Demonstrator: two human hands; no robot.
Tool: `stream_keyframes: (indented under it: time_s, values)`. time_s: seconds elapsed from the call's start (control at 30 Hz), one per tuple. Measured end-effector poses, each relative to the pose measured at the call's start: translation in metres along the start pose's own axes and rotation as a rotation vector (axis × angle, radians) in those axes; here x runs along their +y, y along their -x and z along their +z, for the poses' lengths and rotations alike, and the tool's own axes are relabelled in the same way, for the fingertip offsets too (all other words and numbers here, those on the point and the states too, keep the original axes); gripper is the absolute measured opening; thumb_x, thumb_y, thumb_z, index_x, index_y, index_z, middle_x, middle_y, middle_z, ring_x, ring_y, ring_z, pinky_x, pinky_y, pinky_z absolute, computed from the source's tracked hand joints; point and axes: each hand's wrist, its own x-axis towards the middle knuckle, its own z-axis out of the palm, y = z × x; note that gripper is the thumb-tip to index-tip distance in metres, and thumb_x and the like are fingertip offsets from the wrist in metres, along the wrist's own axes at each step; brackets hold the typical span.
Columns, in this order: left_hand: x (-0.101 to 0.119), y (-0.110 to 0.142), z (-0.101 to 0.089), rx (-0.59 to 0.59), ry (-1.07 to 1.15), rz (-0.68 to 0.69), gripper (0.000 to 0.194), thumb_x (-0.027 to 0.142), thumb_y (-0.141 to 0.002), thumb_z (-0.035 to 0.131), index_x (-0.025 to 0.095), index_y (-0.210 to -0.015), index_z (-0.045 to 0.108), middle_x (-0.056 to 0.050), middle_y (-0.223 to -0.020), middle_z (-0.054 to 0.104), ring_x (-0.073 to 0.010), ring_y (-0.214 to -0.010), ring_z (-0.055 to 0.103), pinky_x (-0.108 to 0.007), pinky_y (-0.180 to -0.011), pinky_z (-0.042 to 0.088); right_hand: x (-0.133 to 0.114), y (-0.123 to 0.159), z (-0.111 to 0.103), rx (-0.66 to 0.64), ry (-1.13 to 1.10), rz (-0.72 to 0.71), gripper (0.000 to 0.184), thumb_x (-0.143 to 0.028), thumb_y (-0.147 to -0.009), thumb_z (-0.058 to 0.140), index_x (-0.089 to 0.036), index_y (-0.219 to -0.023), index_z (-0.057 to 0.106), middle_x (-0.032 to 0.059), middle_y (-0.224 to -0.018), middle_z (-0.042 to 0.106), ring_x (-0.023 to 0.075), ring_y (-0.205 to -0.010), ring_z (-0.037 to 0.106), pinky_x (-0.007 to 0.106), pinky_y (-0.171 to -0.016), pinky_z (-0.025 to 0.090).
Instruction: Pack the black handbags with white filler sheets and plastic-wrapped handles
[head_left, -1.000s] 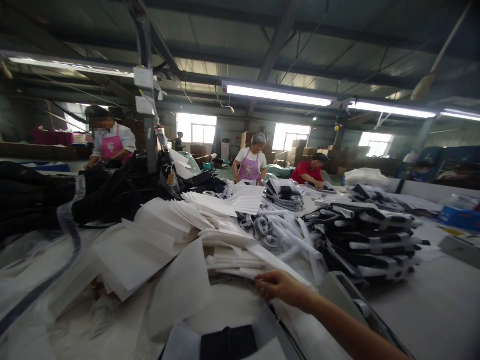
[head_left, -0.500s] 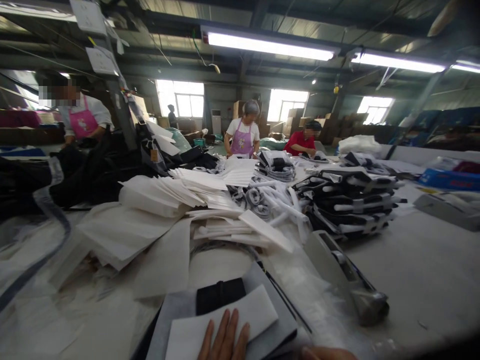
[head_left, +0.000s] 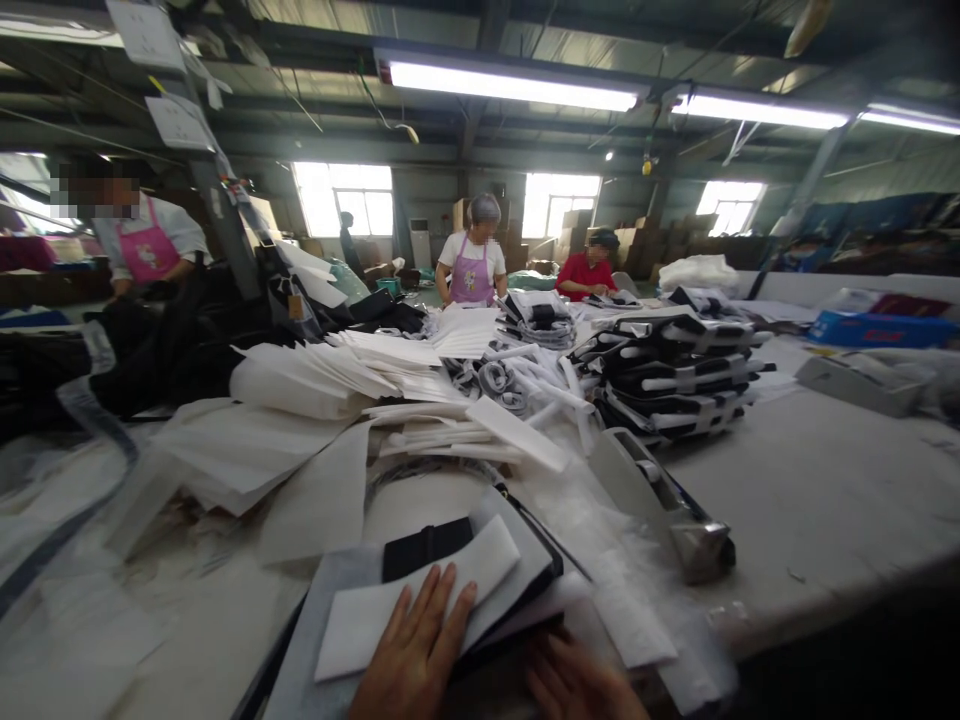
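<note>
My left hand [head_left: 420, 635] lies flat with fingers stretched out on a folded white foam sheet [head_left: 360, 620]. Under the foam is a grey-white tissue sheet [head_left: 319, 590], with a black flap or pouch [head_left: 427, 548] showing behind it. These rest on a black bag [head_left: 551, 568], whose dark edge shows at the right and whose thin looped handle [head_left: 442, 466] stands behind. My right hand [head_left: 581, 680] is at the bag's lower right edge, fingers bent against it and partly in shadow. A grey tape dispenser [head_left: 637, 490] stands to the right.
White sheets [head_left: 300, 390] pile up at the left and middle. Foam strips and wrapped rolls [head_left: 517, 385] lie behind. Stacked black bags [head_left: 667, 385] stand at the right, near a blue box [head_left: 877, 328]. Clear plastic [head_left: 622, 590] covers the front right. Co-workers [head_left: 471, 265] stand across the table.
My right hand has come in from the lower right to the bag's edge. My left hand stays on the foam, and more of it shows. The camera view has shifted slightly right.
</note>
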Motion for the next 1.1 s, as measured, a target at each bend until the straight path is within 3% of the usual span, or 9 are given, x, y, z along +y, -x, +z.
stream_keyframes:
  time_s: [0.2, 0.33, 0.43, 0.57, 0.7, 0.77, 0.83, 0.97, 1.1]
  values:
    - [0.002, -0.003, -0.025, -0.032, 0.048, -0.006, 0.077, 0.0, -0.08, 0.04, 0.015, -0.155, 0.024, -0.011, -0.158, 0.036, -0.027, -0.145, 0.034, -0.042, -0.109, 0.044, -0.025, 0.001, 0.069, -0.037, 0.177, -0.125, 0.037, -0.048, -0.079, 0.063, -0.027, -0.107, 0.072, 0.0067, -0.111, 0.075, 0.0323, -0.113, 0.066, 0.05, -0.098, 0.053]
    - [0.004, -0.004, -0.029, -0.004, 0.118, -0.054, 0.08, 0.026, -0.078, 0.058, 0.011, -0.152, 0.031, -0.015, -0.158, 0.034, -0.0337, -0.144, 0.034, -0.049, -0.107, 0.046, -0.041, 0.012, 0.092, 0.022, -0.082, -0.053, 0.028, -0.037, -0.076, 0.067, -0.022, -0.1, 0.072, 0.0064, -0.112, 0.073, 0.0284, -0.115, 0.064, 0.045, -0.103, 0.049]
    - [0.004, 0.0, -0.022, 0.065, 0.107, -0.139, 0.078, 0.017, -0.079, 0.055, 0.013, -0.153, 0.03, -0.013, -0.157, 0.037, -0.0299, -0.143, 0.037, -0.045, -0.108, 0.045, -0.052, 0.015, 0.109, 0.066, -0.327, -0.008, 0.037, -0.021, -0.063, 0.075, -0.02, -0.1, 0.073, 0.0058, -0.108, 0.074, 0.0273, -0.116, 0.062, 0.042, -0.104, 0.047]
    - [-0.003, 0.004, -0.018, 0.09, 0.065, -0.168, 0.077, 0.005, -0.083, 0.046, 0.014, -0.155, 0.021, -0.012, -0.153, 0.043, -0.0248, -0.142, 0.04, -0.04, -0.11, 0.044, -0.059, 0.013, 0.118, -0.039, -0.284, -0.09, 0.047, -0.022, -0.061, 0.079, -0.02, -0.108, 0.071, 0.0076, -0.111, 0.074, 0.029, -0.115, 0.063, 0.041, -0.103, 0.046]
    - [-0.017, 0.003, -0.027, 0.077, 0.086, -0.192, 0.082, 0.004, -0.079, 0.044, 0.016, -0.156, 0.018, -0.01, -0.152, 0.045, -0.0232, -0.136, 0.049, -0.036, -0.106, 0.049, -0.07, 0.014, 0.08, -0.101, 0.328, -0.193, 0.043, -0.034, -0.079, 0.074, -0.02, -0.119, 0.068, 0.0104, -0.117, 0.073, 0.0291, -0.111, 0.067, 0.041, -0.098, 0.051]
    - [-0.025, 0.003, -0.032, 0.083, 0.103, -0.226, 0.086, 0.004, -0.077, 0.045, 0.017, -0.157, 0.016, -0.009, -0.151, 0.048, -0.0229, -0.131, 0.055, -0.035, -0.102, 0.052, -0.082, 0.014, 0.044, 0.021, 0.883, -0.354, 0.028, -0.031, -0.092, 0.059, -0.021, -0.115, 0.072, 0.0097, -0.114, 0.074, 0.0256, -0.11, 0.068, 0.039, -0.098, 0.052]
    - [-0.03, 0.002, -0.036, 0.087, 0.118, -0.261, 0.089, 0.005, -0.076, 0.046, 0.019, -0.157, 0.013, -0.007, -0.15, 0.049, -0.0228, -0.126, 0.059, -0.034, -0.099, 0.054, -0.096, 0.008, 0.006, 0.188, 1.417, -0.549, 0.029, -0.02, -0.094, 0.052, -0.022, -0.115, 0.072, 0.0097, -0.118, 0.073, 0.0247, -0.11, 0.068, 0.039, -0.098, 0.053]
    - [-0.03, 0.002, -0.034, 0.091, 0.153, -0.295, 0.093, 0.004, -0.075, 0.048, 0.023, -0.158, 0.01, -0.004, -0.15, 0.049, -0.0237, -0.125, 0.06, -0.035, -0.099, 0.055, -0.123, -0.014, -0.05, 0.306, 1.63, -0.588, 0.055, 0.005, -0.081, 0.042, -0.019, -0.124, 0.068, 0.0148, -0.135, 0.062, 0.03, -0.129, 0.055, 0.053, -0.109, 0.042]
    - [-0.025, 0.003, -0.027, 0.103, 0.172, -0.29, 0.095, 0.002, -0.073, 0.047, 0.025, -0.158, 0.012, -0.003, -0.151, 0.048, -0.0238, -0.126, 0.059, -0.035, -0.1, 0.055, -0.147, -0.033, -0.067, 0.314, 1.684, -0.556, 0.055, 0.007, -0.076, 0.042, -0.016, -0.115, 0.072, 0.019, -0.138, 0.059, 0.0334, -0.131, 0.053, 0.056, -0.109, 0.04]
